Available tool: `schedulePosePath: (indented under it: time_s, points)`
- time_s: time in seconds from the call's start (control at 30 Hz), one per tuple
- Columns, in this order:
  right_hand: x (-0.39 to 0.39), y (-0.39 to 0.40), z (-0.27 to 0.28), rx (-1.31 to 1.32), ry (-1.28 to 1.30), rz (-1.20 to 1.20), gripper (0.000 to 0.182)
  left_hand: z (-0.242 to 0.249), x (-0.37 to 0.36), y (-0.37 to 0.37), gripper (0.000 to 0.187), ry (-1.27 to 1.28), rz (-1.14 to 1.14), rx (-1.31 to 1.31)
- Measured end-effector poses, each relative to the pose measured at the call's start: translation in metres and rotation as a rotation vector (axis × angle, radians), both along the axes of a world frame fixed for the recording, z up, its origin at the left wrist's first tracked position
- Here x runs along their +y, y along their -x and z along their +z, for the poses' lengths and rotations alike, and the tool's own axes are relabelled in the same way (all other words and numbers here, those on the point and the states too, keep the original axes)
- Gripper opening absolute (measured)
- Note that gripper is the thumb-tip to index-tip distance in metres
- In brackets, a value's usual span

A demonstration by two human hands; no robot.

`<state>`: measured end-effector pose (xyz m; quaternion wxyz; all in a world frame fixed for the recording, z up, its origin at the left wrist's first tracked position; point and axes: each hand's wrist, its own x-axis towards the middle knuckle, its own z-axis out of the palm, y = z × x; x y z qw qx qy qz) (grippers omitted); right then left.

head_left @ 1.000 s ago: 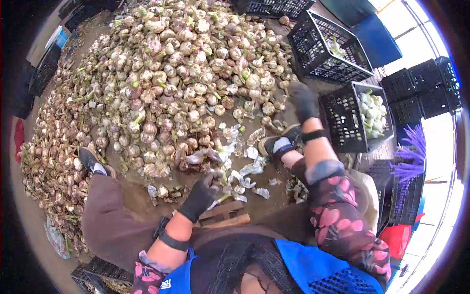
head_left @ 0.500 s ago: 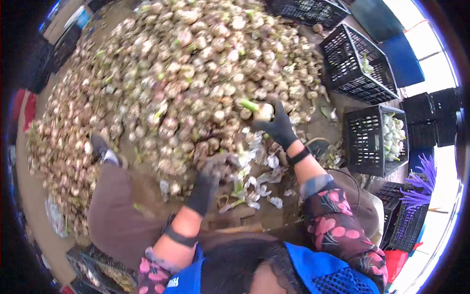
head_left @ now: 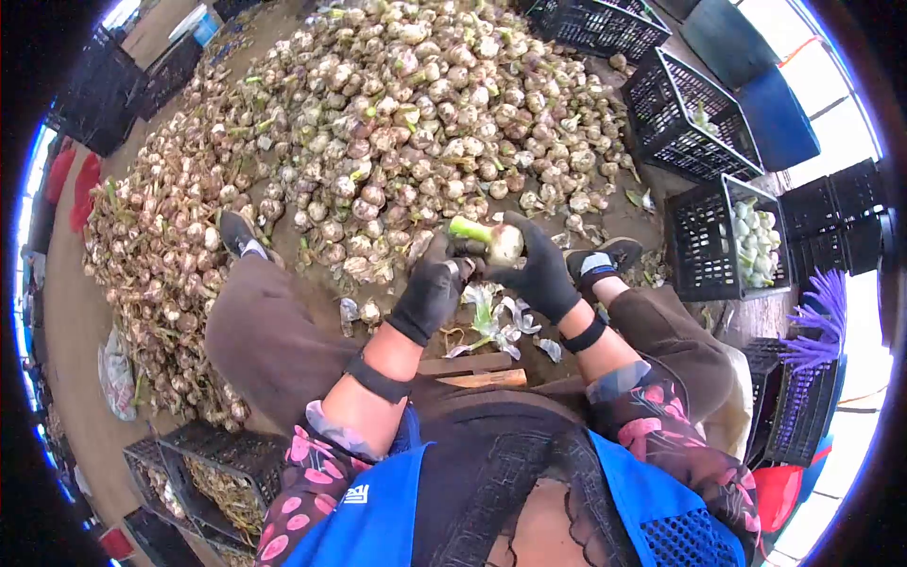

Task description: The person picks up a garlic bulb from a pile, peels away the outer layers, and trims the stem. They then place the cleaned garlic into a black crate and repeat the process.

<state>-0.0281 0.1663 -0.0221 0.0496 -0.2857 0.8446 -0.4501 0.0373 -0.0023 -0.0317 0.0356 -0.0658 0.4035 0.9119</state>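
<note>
A garlic bulb [head_left: 505, 246] with a thick green stem stub is gripped by my right hand [head_left: 543, 269], in a black glove, its stem pointing left. My left hand [head_left: 430, 291], gloved too, is right beside the bulb and stem with its fingers curled in. Something small and brownish shows at those fingertips, too little to name. Loose white and green garlic peelings [head_left: 493, 319] lie on the ground below my hands. Just beyond them spreads a large heap of garlic bulbs [head_left: 378, 142].
On the right, a black crate [head_left: 699, 241] holds pale, cleaned bulbs [head_left: 756, 248]. Behind it another black crate [head_left: 652, 109] has a few pieces inside. A purple fringed bundle [head_left: 817, 321] hangs over a crate nearer me. More crates [head_left: 213, 472] stand at lower left.
My left hand has come up from the peelings to the bulb. My right hand, still holding the bulb, has moved slightly down. The camera view has shifted a little.
</note>
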Motion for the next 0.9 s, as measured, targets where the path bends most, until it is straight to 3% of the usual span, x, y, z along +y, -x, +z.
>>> schedulePosePath:
  time_s: [0.13, 0.2, 0.27, 0.37, 0.43, 0.47, 0.5, 0.53, 0.57, 0.6, 0.63, 0.67, 0.73, 0.77, 0.83, 0.87, 0.9]
  points:
    - [0.003, -0.013, 0.012, 0.282, -0.022, 0.037, 0.073, -0.001, -0.002, 0.001, 0.035, -0.091, -0.062, -0.147]
    - [-0.001, -0.021, 0.015, 0.450, -0.127, 0.027, 0.070, -0.014, 0.001, 0.002, 0.048, 0.391, 0.063, -0.075]
    - [-0.001, -0.024, 0.017, 0.500, -0.163, 0.049, 0.069, -0.012, 0.000, -0.004, 0.051, 0.444, 0.061, -0.040]
    - [-0.001, -0.030, 0.022, 0.327, -0.087, -0.055, 0.076, -0.004, 0.000, -0.005, 0.051, 0.497, 0.086, 0.068]
    - [-0.003, -0.033, 0.026, 0.257, -0.018, -0.071, 0.074, 0.006, -0.001, -0.006, 0.053, 0.253, 0.021, -0.059]
    - [-0.003, -0.034, 0.028, 0.185, 0.055, -0.084, 0.071, 0.013, 0.001, -0.005, 0.053, 0.249, 0.020, -0.055]
    - [0.001, -0.033, 0.015, -0.477, 0.352, -0.162, 0.064, 0.020, 0.003, -0.004, 0.055, 0.135, 0.016, -0.032]
    - [0.002, -0.032, 0.022, -0.817, 0.567, -0.160, 0.049, 0.025, 0.006, -0.005, 0.057, 0.021, 0.008, -0.012]
    - [-0.003, -0.033, 0.028, -1.120, 0.915, -0.160, 0.043, 0.028, 0.006, -0.005, 0.062, 0.318, -0.021, 0.176]
    - [-0.008, -0.036, 0.031, -1.411, 1.276, -0.150, 0.039, 0.028, 0.009, -0.005, 0.062, 0.317, -0.034, 0.180]
    - [-0.003, -0.037, 0.006, -1.240, 1.119, -0.102, 0.040, 0.026, 0.011, -0.005, 0.062, 0.486, -0.103, 0.282]
    - [0.004, -0.027, -0.046, -0.966, 0.874, -0.202, 0.035, 0.023, 0.014, -0.008, 0.061, 0.652, -0.171, 0.381]
    - [0.008, -0.027, -0.056, -0.539, 0.495, -0.195, 0.031, 0.018, 0.016, -0.013, 0.059, 0.640, -0.196, 0.390]
    - [0.004, -0.032, -0.036, -0.536, 0.502, -0.201, 0.031, 0.031, 0.015, -0.017, 0.059, 0.426, -0.233, 0.305]
    - [0.002, -0.047, 0.000, -0.971, 0.890, -0.101, 0.027, 0.025, 0.008, -0.017, 0.051, -0.086, -0.328, 0.008]
    - [0.007, -0.043, -0.011, -0.970, 0.893, -0.104, 0.027, 0.021, 0.003, -0.015, 0.051, -0.085, -0.332, 0.007]
    - [0.015, -0.035, -0.031, -1.005, 0.875, -0.028, 0.025, 0.017, -0.002, -0.014, 0.045, 0.155, -0.363, -0.002]
